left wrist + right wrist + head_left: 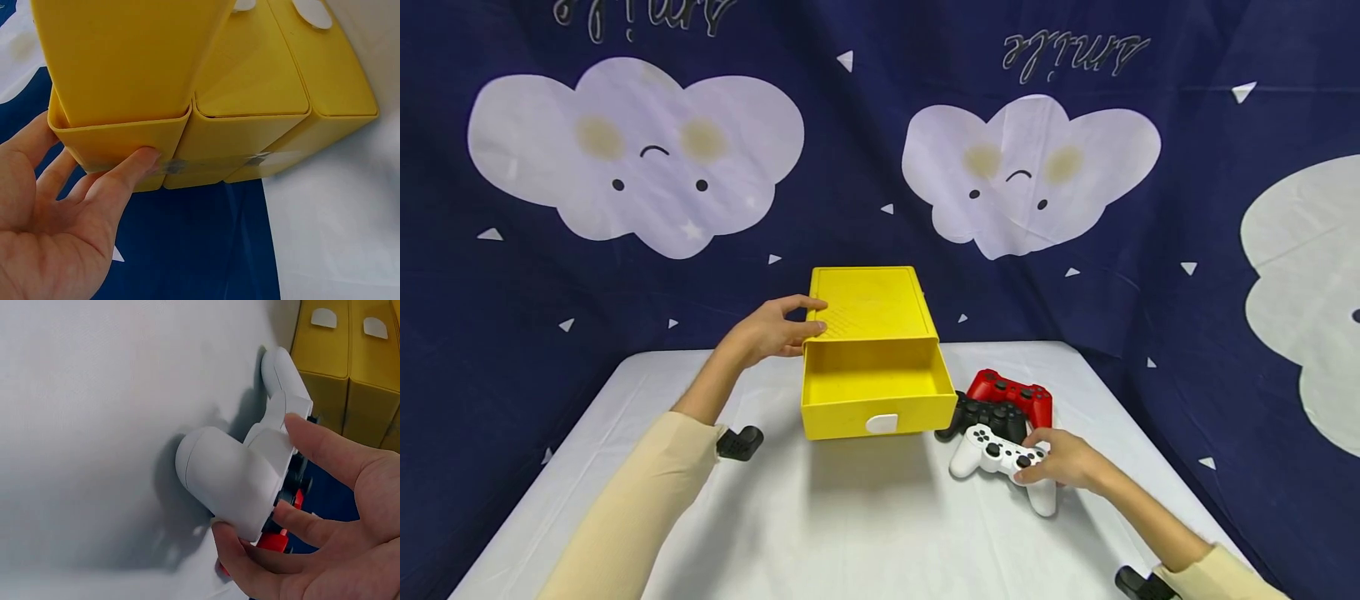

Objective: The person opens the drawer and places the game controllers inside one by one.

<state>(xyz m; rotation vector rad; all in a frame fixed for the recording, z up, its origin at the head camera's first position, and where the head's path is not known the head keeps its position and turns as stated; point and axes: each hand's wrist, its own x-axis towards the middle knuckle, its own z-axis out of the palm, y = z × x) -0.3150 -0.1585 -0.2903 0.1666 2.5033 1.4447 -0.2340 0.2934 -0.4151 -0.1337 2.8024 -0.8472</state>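
Observation:
A yellow drawer unit [871,302] stands on the table, its top drawer [842,421] pulled out and its bare yellow floor showing. My left hand [775,329] rests on the unit's left top edge, fingers extended over the top and side. In the left wrist view, a fingertip presses the unit's side wall [119,147]. My right hand [1063,461] pinches the right end of a white game controller [1000,456]. The right wrist view shows the fingers around its white grip [225,475]. Behind it are a black controller [1000,414] and a red controller [1037,400].
Two lower drawer fronts [250,69] with white tabs appear in the left wrist view. A white cloth [850,550] covers the table. A dark blue curtain [842,167] with cloud prints hangs behind and beside it.

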